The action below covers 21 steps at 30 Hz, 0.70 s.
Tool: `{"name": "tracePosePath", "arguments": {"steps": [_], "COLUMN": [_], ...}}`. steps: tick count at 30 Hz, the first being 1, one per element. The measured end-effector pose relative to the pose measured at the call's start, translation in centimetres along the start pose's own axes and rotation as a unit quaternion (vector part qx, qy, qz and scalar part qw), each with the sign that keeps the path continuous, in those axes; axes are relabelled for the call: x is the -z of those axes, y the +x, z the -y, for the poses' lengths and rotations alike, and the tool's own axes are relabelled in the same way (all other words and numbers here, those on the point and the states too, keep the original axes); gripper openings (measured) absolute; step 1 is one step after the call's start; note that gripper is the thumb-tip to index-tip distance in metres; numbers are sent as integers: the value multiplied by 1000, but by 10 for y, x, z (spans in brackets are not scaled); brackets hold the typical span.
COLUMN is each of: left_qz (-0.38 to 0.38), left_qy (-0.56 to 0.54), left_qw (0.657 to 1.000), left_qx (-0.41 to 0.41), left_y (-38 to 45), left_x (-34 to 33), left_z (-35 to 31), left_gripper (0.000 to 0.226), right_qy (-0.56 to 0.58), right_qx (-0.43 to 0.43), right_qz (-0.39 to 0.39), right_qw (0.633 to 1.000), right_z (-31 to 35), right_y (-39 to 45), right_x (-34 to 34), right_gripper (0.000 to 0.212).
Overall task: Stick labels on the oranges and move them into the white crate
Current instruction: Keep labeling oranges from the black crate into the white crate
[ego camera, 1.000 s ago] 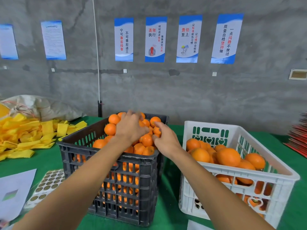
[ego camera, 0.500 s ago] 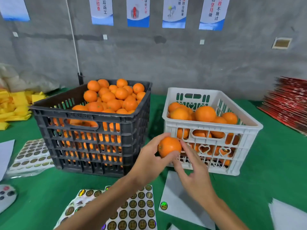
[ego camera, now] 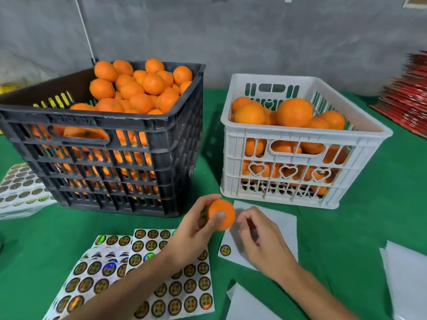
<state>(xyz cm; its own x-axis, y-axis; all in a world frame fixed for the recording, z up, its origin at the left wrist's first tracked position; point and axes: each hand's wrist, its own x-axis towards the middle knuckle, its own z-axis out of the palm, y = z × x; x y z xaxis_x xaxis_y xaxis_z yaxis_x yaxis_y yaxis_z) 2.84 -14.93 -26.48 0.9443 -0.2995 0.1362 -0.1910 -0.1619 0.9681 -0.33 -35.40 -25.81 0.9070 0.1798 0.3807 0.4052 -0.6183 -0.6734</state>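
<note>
Orange (ego camera: 221,214) held in left hand (ego camera: 191,234), just before white crate (ego camera: 300,132).

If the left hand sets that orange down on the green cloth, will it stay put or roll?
The orange looks round and smooth, so it would probably roll if nudged. The green cloth looks flat, which may slow it a little. The left hand holds it with fingers and thumb alone, so it is likely light and firm.
</note>
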Motion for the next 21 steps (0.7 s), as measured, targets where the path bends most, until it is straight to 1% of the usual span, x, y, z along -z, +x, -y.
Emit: {"name": "tracePosePath", "arguments": {"steps": [3,5,6,9,10,11,12,13,14,17,21], "left_qz": [32,43,42,29,21,13,7,4,2,-1,5], "left_qy": [-23,-38,-50,-103,-119,-129,-135,-140,-148,-161,-193], "left_qw": [999,998,998,994,992,990,989,988,987,985,979], "left_qx": [16,24,25,37,44,51,56,59,61,57,61], "left_y": [0,0,1,3,4,5,6,7,8,7,6], "left_x": [-1,-1,-1,1,1,2,3,3,3,2,3], "left_z": [1,2,2,1,0,0,0,1,2,2,-2], "left_gripper": [56,54,52,47,45,43,42,41,41,41,41], "right_qy": [-40,-37,-28,-19,-31,-51,-68,-77,-74,-43,1], "right_qx": [-34,-35,-24,25,39,47,49,49,51,40,17], "right_qz": [-7,-13,2,116,148,168,173,175,177,176,150], "right_qw": [999,999,999,993,988,983,981,980,980,983,989], "right_z": [-1,2,3,3,1,-1,-3,-5,-6,-8,-11], "right_y": [-2,-2,-3,-5,-7,-8,-9,-8,-7,-6,-6], "right_x": [0,4,7,11,10,7,5,3,3,2,-2], "right_gripper": [15,12,10,7,11,24,39,47,50,47,35]}}
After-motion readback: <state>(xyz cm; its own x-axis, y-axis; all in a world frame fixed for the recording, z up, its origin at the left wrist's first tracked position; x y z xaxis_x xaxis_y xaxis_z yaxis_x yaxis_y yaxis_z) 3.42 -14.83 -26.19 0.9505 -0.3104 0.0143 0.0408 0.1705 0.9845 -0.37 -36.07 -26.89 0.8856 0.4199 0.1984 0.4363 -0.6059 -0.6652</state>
